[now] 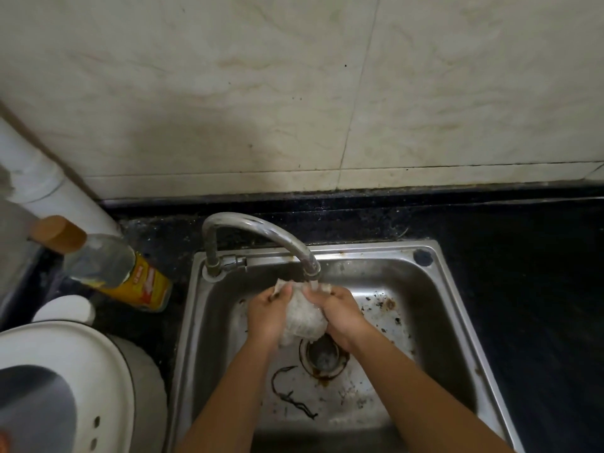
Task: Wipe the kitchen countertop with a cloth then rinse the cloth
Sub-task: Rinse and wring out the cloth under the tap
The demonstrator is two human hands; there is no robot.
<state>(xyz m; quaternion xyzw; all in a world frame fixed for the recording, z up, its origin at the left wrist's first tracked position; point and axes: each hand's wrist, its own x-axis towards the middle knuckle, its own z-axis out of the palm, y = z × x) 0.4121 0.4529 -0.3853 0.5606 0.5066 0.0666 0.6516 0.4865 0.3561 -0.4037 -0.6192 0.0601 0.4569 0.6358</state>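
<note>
A wet, whitish cloth [304,313] is bunched between my two hands over the steel sink [434,308]. My left hand [266,313] grips its left side and my right hand [340,313] grips its right side. Both hands sit directly under the spout of the curved metal tap [261,232], where a short stream of water reaches the cloth's top. The cloth's lower end hangs just above the drain [323,356]. The black countertop [523,289] surrounds the sink.
An oil bottle [108,263] with a yellow label and brown cap stands left of the sink. A white appliance lid [65,380] fills the lower left. A white pipe [42,178] rises at the left wall. Food scraps lie in the basin.
</note>
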